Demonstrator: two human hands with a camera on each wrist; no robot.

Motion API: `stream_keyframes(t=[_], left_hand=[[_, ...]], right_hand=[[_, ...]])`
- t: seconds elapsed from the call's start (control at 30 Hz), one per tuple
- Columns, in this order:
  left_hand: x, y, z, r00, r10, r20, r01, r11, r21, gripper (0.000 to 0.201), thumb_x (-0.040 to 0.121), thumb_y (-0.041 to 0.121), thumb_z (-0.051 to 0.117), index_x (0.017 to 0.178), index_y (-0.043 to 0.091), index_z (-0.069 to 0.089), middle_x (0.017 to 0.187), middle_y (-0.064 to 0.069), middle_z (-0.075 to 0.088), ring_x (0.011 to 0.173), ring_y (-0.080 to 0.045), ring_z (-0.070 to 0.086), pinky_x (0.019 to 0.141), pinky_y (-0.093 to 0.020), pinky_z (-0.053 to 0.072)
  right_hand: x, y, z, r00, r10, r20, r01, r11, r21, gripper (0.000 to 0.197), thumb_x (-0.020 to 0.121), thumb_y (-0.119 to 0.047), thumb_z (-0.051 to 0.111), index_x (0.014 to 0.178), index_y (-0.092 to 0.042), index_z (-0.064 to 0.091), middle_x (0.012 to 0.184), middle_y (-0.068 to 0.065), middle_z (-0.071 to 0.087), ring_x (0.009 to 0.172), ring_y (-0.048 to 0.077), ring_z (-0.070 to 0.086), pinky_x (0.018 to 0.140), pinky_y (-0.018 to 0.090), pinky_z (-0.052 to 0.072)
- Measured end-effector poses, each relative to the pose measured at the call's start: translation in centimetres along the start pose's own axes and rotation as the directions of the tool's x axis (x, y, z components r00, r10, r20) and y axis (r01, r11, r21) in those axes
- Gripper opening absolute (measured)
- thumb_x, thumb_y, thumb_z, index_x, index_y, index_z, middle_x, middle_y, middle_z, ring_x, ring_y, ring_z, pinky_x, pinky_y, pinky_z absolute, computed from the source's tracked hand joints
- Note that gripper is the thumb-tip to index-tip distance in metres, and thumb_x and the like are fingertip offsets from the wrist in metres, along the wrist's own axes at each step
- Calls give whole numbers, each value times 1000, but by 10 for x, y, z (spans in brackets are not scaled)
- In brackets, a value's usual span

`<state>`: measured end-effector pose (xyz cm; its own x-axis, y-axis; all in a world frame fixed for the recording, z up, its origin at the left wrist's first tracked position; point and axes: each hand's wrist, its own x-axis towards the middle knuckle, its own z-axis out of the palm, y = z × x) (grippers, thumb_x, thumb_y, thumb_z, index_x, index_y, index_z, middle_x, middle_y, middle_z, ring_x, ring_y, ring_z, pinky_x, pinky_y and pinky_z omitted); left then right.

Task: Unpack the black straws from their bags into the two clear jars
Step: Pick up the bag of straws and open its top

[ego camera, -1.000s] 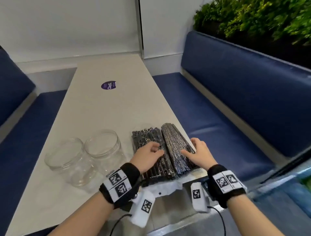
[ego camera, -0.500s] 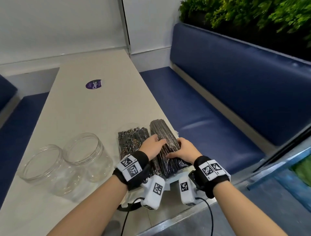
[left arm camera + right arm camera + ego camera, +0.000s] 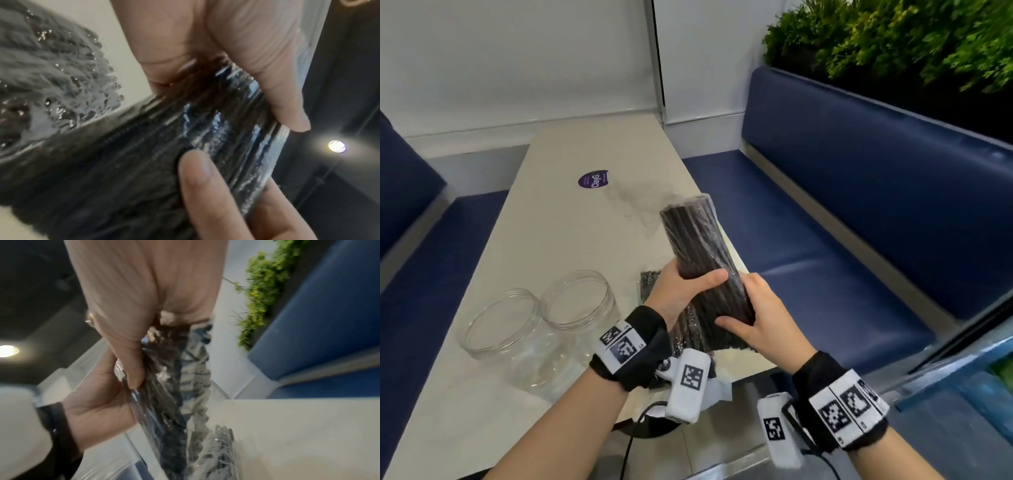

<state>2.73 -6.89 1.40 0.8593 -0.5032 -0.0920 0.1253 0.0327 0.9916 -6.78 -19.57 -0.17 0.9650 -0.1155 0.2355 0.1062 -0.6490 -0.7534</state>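
Observation:
A clear bag of black straws (image 3: 698, 250) is raised off the table, tilted with its far end up. My left hand (image 3: 683, 291) grips its middle from the left, thumb across the front. My right hand (image 3: 753, 313) grips its near end from the right. The left wrist view shows the same bag of straws (image 3: 205, 129) between my thumb and fingers, and in the right wrist view the bag (image 3: 176, 386) hangs from my fingers. A second bag of straws (image 3: 650, 279) lies on the table, mostly hidden behind my left hand. Two clear jars (image 3: 577, 305) (image 3: 498, 329) stand empty at the left.
The pale table (image 3: 558, 233) carries a round purple sticker (image 3: 593, 179) further out. Blue padded benches (image 3: 859, 219) run along both sides, with green plants (image 3: 893, 37) above the right one. White paper or plastic (image 3: 717, 390) lies at the table's near edge.
Both hands, which lay on the two bags flat on the table, have closed round the right bag and lifted it up off the table. The left bag stays down.

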Motion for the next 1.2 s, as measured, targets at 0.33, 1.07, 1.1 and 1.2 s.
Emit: stream_keyframes(t=[0.33,1.07,1.1,1.2], left_hand=[[-74,15,-53,976,179,-124,-134,943,305,47,51,21,90,92,22,66,91,6,73,84,-3,69,72,-18,54],[-138,0,-111,945,126,-301,-24,947,319,42,56,13,88,88,27,64,90,10,72,86,-4,68,74,-18,52],[-139,1,-112,945,122,-304,-22,949,313,43,56,13,88,88,28,64,91,10,72,87,-4,68,74,-19,52],[-139,3,-117,943,124,-309,-24,951,307,43,57,13,88,89,29,63,92,10,72,87,-3,68,74,-19,53]], right_hand=[[14,-79,-32,983,-180,-37,182,979,89,38,81,-50,58,114,-32,53,98,-20,57,95,0,56,82,10,44],[65,-166,42,972,-173,159,120,947,299,10,79,-17,70,85,-11,65,70,-3,60,57,0,52,56,9,42],[66,-169,45,973,-188,131,135,932,336,6,81,-13,68,81,-8,66,65,-3,59,54,-1,51,55,7,41],[73,-174,49,985,-170,13,147,881,449,7,86,0,58,80,-1,63,58,-5,60,49,-2,53,52,10,41]])
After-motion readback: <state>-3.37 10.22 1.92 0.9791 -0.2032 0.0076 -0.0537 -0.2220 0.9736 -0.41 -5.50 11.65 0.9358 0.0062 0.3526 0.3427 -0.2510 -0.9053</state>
